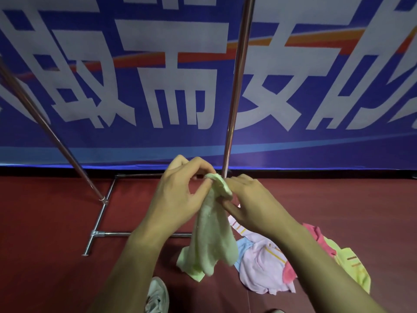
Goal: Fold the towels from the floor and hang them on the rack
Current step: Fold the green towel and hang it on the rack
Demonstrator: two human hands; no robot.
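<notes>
Both hands, left hand [180, 190] and right hand [250, 199], pinch the top edge of the pale green towel [212, 236], which hangs lengthwise straight down between them (bunched, not yet folded), with the rack's upright pole [237, 86] just behind.

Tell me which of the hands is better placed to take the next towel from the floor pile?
Probably the right hand: the towel pile lies directly beneath its forearm. Both hands pinch the green towel; the left hand is farther from the pile.
</notes>
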